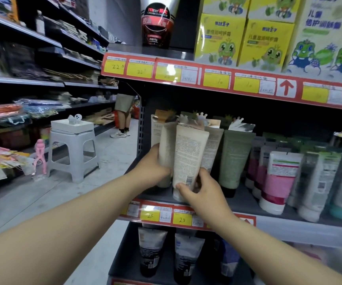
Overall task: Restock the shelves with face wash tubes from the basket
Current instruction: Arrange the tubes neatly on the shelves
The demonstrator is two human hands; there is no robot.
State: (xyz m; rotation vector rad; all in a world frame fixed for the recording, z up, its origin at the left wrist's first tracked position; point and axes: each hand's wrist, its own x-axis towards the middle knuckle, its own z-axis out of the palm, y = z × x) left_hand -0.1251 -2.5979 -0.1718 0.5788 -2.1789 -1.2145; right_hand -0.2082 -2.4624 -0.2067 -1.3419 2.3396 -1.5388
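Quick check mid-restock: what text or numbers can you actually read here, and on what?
"22": left upper price tag
"10": middle upper price tag
"25": lower price tag
"Men": black tube
Too blurred: cream tube in the right hand, beige tube in the left hand, yellow boxes.

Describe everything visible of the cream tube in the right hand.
The cream tube looks like soft plastic, back facing the camera: fine print, a barcode low down, crimped seal on top. It stands nearly upright, cap end down, at the front of the middle shelf. The right hand pinches its lower part; the left hand grips a neighbouring tube beside it.
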